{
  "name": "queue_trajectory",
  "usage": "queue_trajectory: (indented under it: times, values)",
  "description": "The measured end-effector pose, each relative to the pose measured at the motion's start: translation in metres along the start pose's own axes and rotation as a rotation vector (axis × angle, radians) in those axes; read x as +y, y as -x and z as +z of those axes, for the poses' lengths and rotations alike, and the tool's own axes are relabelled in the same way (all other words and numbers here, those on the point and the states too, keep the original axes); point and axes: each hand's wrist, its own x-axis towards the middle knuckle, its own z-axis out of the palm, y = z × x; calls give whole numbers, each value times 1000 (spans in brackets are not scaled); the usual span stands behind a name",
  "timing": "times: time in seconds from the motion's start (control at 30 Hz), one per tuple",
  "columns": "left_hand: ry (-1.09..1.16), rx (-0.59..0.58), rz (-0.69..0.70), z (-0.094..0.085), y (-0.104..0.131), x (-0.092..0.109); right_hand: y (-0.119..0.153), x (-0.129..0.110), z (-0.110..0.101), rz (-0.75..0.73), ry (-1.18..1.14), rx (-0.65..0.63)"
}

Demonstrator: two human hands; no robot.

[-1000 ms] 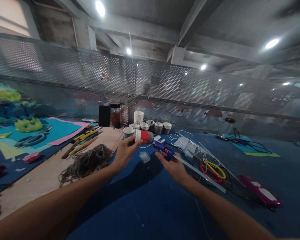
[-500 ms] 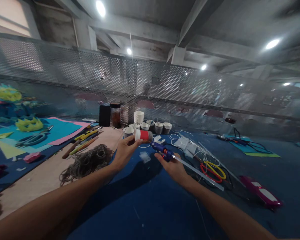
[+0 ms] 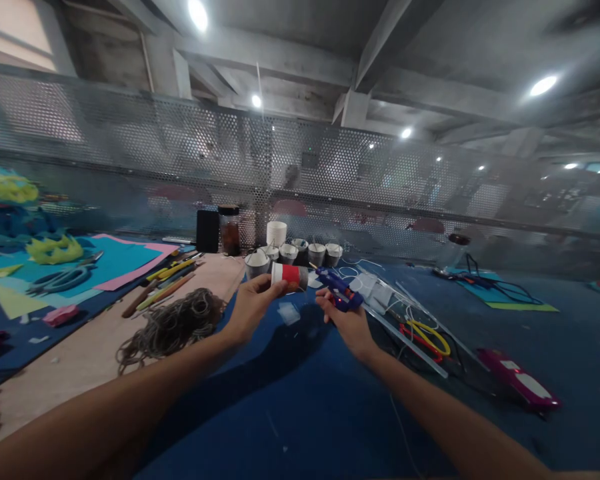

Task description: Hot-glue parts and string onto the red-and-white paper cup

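My left hand (image 3: 254, 301) grips a small paper cup (image 3: 290, 276) lying on its side in the air, white at one end with a red band and a grey cord-like wrap at the other. In my right hand (image 3: 347, 323) is a blue glue gun (image 3: 341, 291) with a small red light and a long clear glue stick (image 3: 405, 341) sticking out behind. Its nozzle points up and left, a short gap from the cup's grey end. Beyond the cup stand several small grey-wrapped cups (image 3: 317, 255) and a stack of white cups (image 3: 277, 233).
A tangle of grey cord (image 3: 180, 328) lies left of my hands, with pens and tools (image 3: 167, 280) behind it. Scissors (image 3: 63, 277) rest on coloured paper. At right are yellow-handled scissors (image 3: 433, 337), cables and a purple device (image 3: 523, 380). Jars and a perforated screen (image 3: 205, 147) stand behind.
My right hand has drawn the glue gun slightly right and up, away from the cup's end, and its nozzle now shows. The cup stays in my left hand, nearly in place.
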Motion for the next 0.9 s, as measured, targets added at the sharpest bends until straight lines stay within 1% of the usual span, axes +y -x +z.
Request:
queue_trajectory:
  times: [0.1, 0.23, 0.4, 0.53, 0.73, 0.9]
  values:
    - [35, -19, -23, 4, 3, 3, 2, -2, 4, 6, 14, -51]
    - [89, -22, -62, 6, 5, 4, 6, -5, 8, 22, 50, -70]
    - [115, -55, -71, 7, 7, 0, 7, -8, 9, 64, 86, -44]
    - [101, -70, -87, 7, 8, 0, 5, -5, 6, 73, 101, -6]
    - [7, -164, -95, 9, 12, 3, 2, -4, 0, 64, 109, 21]
    - [6, -244, -114, 12, 14, 3, 2, -9, 0, 40, 121, 32]
